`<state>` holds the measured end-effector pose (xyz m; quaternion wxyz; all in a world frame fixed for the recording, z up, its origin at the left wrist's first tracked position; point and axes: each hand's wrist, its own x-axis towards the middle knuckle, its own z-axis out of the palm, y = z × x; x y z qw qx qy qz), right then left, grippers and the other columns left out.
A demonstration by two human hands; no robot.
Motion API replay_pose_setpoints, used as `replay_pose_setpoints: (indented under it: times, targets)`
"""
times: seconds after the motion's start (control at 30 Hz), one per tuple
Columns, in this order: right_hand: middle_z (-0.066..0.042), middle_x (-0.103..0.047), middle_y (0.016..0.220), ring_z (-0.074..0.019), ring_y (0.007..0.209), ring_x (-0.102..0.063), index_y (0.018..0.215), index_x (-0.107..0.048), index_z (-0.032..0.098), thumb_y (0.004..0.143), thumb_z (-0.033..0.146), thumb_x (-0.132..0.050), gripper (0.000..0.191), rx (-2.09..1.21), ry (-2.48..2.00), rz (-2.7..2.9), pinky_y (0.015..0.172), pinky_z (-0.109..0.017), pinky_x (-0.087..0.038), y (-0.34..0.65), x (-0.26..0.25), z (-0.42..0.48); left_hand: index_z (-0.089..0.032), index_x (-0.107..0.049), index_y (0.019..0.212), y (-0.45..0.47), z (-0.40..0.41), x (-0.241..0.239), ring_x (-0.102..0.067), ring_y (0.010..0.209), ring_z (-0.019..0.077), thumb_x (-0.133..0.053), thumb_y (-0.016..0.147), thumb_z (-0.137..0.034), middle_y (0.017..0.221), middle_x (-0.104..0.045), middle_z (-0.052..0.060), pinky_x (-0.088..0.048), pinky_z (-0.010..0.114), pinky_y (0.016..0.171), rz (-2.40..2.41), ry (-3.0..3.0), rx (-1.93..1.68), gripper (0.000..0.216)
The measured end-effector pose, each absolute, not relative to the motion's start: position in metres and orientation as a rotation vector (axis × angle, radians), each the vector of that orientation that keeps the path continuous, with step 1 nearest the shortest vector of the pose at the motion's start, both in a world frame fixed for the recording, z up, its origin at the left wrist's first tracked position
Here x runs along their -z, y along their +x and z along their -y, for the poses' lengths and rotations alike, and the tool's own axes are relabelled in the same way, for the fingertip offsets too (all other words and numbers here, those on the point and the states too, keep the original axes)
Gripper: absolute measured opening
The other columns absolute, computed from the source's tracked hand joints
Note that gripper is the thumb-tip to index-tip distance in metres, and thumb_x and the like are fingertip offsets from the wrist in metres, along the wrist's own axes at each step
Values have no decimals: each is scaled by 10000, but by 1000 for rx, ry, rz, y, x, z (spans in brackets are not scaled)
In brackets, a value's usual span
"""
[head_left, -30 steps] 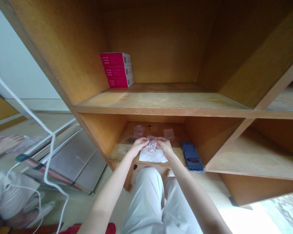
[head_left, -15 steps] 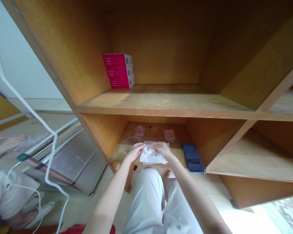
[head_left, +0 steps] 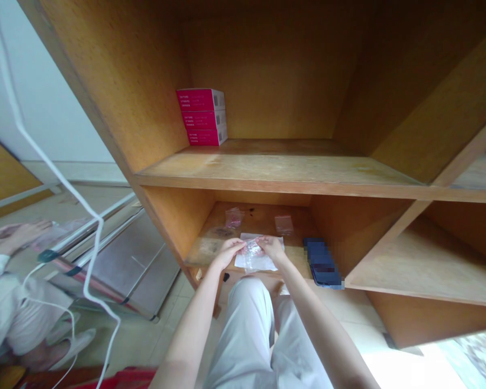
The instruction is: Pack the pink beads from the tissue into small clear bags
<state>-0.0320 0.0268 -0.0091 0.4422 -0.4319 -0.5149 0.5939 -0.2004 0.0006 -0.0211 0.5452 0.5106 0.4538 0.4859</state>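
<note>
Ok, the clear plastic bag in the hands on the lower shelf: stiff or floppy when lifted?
Probably floppy and very light: the small clear plastic bag crumples where the left hand and right hand pinch it. Its glossy film could slip from a loose grip.

In front of you stands a wooden shelf unit (head_left: 275, 167) with a lower shelf board (head_left: 259, 219) at hand height. On that board lies a white paper sheet (head_left: 263, 265), near the front edge. Behind the sheet and to its left lies a small pinkish plastic bag (head_left: 234, 218). Behind it and to its right lies a second small plastic bag (head_left: 284, 225). Just to the sheet's right, a dark blue flat object (head_left: 322, 263) lies too blurred to name. On the upper shelf board, above the sheet and to its left, stand three stacked magenta boxes (head_left: 202, 116) against the left wall.
</note>
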Motion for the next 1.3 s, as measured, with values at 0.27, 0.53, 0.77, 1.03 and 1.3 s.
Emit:
replay_pose_setpoints:
  times: [0.27,0.53,0.77,1.03,1.3]
  targets:
    - [-28,-595,590,-91,460,-537,683,-578,120,630,299,-627,193,-1515,-1087,1255,438,-204,-473,-28,15,-28,-107,-607,731,-201,-4,29,-582,608,123,-623,668,-388,684,-645,51,-451,242,624,-1052,1177,-1127,288]
    - [-13,-562,533,-105,440,-530,647,-560,132,647,269,-584,139,-1439,-1103,1305,407,-208,-452,-31,15,-27,-110,-603,718,-204,-4,31,-604,608,144,-644,646,-386,657,-649,50,-460,258,613,-1042,1121,-1139,289]
    - [-31,-602,587,-129,467,-560,673,-552,150,639,279,-576,135,-1445,-1097,1314,405,-225,-451,-36,17,-26,-118,-602,686,-203,-3,26,-590,579,132,-631,657,-346,629,-634,32,-449,254,607,-983,1128,-1147,232]
    - [-38,-625,578,-118,454,-558,659,-571,138,644,274,-534,142,-1414,-1048,1399,388,-189,-397,-46,11,-18,-116,-633,725,-203,-2,29,-575,599,130,-614,677,-333,640,-635,36,-422,238,604,-1014,1221,-1110,222]
    - [-41,-648,613,-127,497,-569,688,-579,144,654,307,-533,172,-1506,-992,1433,419,-198,-401,-51,4,-8,-128,-638,688,-205,-6,34,-549,590,122,-609,669,-376,628,-626,25,-393,222,581,-1100,1301,-1109,251]
